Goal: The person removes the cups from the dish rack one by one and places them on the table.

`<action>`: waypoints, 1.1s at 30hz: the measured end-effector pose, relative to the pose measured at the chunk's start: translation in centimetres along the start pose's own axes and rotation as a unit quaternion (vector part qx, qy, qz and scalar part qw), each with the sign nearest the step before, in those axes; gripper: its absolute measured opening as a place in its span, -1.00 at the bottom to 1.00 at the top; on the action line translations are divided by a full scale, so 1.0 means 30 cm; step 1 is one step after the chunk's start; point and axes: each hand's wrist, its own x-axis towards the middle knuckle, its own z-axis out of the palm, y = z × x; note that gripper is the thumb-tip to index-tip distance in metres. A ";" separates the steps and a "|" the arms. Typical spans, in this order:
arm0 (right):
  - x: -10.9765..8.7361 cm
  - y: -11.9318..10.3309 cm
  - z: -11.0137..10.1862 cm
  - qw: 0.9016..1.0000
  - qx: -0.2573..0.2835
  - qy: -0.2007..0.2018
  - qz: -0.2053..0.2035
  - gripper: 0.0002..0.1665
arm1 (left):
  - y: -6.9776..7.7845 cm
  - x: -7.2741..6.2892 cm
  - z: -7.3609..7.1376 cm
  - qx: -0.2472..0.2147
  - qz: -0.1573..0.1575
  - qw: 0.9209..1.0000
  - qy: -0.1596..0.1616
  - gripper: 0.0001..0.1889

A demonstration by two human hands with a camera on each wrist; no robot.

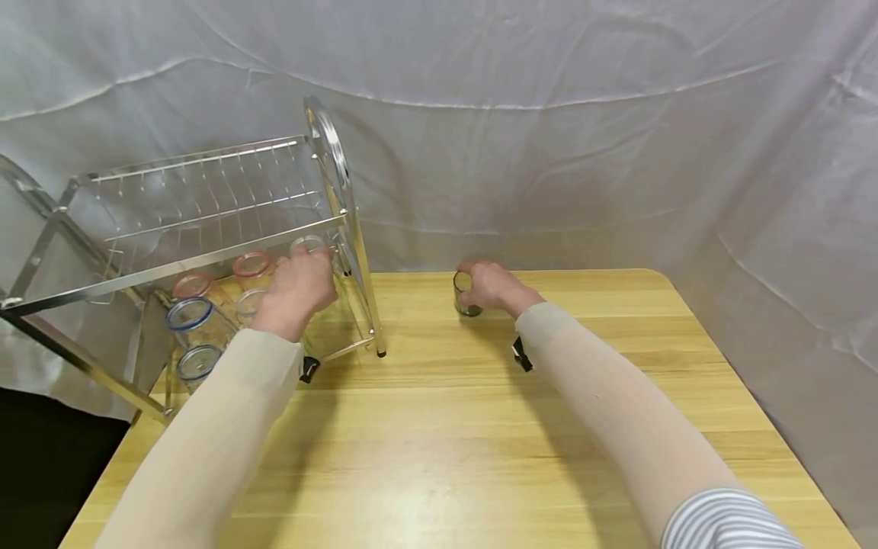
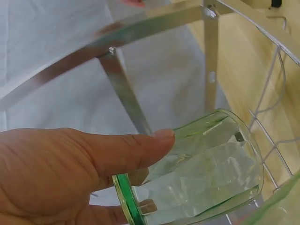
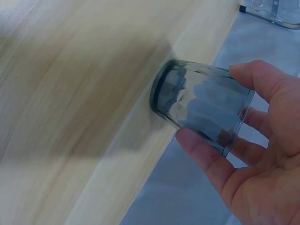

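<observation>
My left hand (image 1: 302,280) reaches under the top tier of a metal rack (image 1: 274,245). It grips a clear faceted glass (image 2: 201,168) by the end with a thick green band; the other end points down toward the rack's wire shelf (image 2: 272,136). Whether that end touches the wires is unclear. At the back of the table, my right hand (image 1: 490,284) holds a grey faceted glass (image 3: 201,103) from above, fingers and thumb around its upper part. This glass is upright, its thick dark base at the wooden tabletop (image 3: 93,103).
Several glasses stand on the rack's lower level, including a blue-ringed glass (image 1: 190,313), a pink-ringed glass (image 1: 251,264) and a dark-ringed glass (image 1: 199,362). The rack's upper tier has thin wire dividers (image 1: 206,187). A pale cloth (image 1: 549,152) hangs behind the table.
</observation>
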 end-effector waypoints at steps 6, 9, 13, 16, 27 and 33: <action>0.000 0.006 -0.007 1.000 0.003 0.007 -0.005 -0.03 | 0.028 -0.020 -0.022 -0.014 -0.010 1.000 -0.008 -0.38; -0.001 0.007 -0.008 1.000 0.007 0.007 -0.004 -0.03 | 0.040 -0.030 -0.029 -0.010 -0.011 1.000 -0.010 -0.43; 0.000 0.008 -0.008 1.000 0.006 0.006 -0.004 -0.03 | 0.053 -0.041 -0.038 -0.005 -0.013 1.000 -0.014 -0.41; 0.001 0.010 -0.007 1.000 0.005 0.006 -0.005 -0.01 | 0.059 -0.051 -0.044 0.001 -0.007 1.000 -0.013 -0.40; -0.021 0.020 0.000 0.999 0.016 0.032 0.015 0.22 | 0.080 -0.095 -0.061 0.010 0.007 1.000 -0.028 -0.26; -0.041 0.023 -0.004 0.998 0.004 0.060 0.010 0.24 | 0.090 -0.134 -0.070 0.019 0.022 0.999 -0.017 -0.37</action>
